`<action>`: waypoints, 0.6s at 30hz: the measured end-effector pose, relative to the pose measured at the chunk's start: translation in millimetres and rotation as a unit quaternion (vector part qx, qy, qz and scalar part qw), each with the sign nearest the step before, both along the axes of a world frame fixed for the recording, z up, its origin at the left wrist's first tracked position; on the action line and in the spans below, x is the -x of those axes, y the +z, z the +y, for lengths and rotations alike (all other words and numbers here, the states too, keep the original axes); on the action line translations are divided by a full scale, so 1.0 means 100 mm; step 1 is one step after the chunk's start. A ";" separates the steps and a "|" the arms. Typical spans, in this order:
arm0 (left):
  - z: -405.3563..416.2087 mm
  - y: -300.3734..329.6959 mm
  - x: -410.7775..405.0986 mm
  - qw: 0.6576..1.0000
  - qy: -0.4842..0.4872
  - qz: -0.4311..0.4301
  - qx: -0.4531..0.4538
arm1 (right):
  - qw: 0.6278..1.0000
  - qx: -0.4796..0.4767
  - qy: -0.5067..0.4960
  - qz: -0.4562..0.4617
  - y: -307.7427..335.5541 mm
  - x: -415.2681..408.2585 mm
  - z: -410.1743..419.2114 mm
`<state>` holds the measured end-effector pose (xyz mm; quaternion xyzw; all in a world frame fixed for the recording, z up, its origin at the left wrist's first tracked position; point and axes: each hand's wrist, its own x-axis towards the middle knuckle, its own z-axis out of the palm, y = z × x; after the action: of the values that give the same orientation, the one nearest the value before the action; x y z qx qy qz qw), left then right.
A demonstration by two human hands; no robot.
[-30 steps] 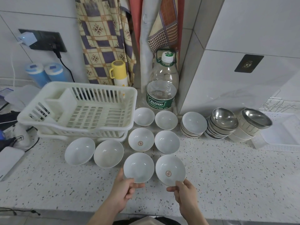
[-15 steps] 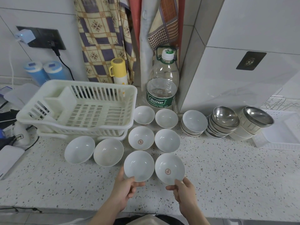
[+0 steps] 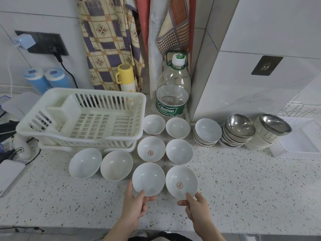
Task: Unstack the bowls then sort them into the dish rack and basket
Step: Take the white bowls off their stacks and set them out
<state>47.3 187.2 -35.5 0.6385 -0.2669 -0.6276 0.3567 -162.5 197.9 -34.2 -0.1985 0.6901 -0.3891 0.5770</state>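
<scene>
Several white ceramic bowls lie spread on the speckled counter [image 3: 243, 188]. My left hand [image 3: 137, 204] grips the near rim of a plain white bowl [image 3: 148, 178]. My right hand [image 3: 196, 206] grips the near rim of a white bowl with a red mark [image 3: 181, 181] beside it. Further back stand a stack of white bowls [image 3: 206, 132], a stack of steel bowls [image 3: 238, 129] and a steel bowl on white cups [image 3: 272, 126]. The white dish rack [image 3: 83, 119] sits empty at the left. A flat white basket [image 3: 305, 140] lies at the far right.
A large Cestbon water bottle [image 3: 172, 91] and a yellow flask [image 3: 126, 77] stand at the back wall. Two blue containers [image 3: 46, 79], a wall socket with plugs [image 3: 41, 42] and cables crowd the left. A wire rack [image 3: 298, 108] shows at the far right.
Both hands keep their hold on the two nearest bowls. The view has shifted slightly; the bowls have barely moved.
</scene>
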 end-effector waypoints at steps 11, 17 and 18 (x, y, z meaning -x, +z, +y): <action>0.05 -0.01 0.00 0.999 0.024 0.030 0.006 | 1.000 -0.019 -0.009 -0.016 -0.07 -0.01 0.00; 0.11 0.03 -0.02 0.999 0.032 0.042 -0.003 | 0.998 -0.014 -0.040 -0.047 -0.09 -0.07 0.06; 0.13 0.04 -0.03 0.999 0.033 0.039 -0.008 | 0.998 -0.012 -0.047 -0.044 -0.08 -0.07 0.06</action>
<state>50.2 199.7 -31.9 0.6249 -0.2264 -0.6419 0.3823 -155.1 204.3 -42.4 -0.1412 0.6775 -0.4158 0.5901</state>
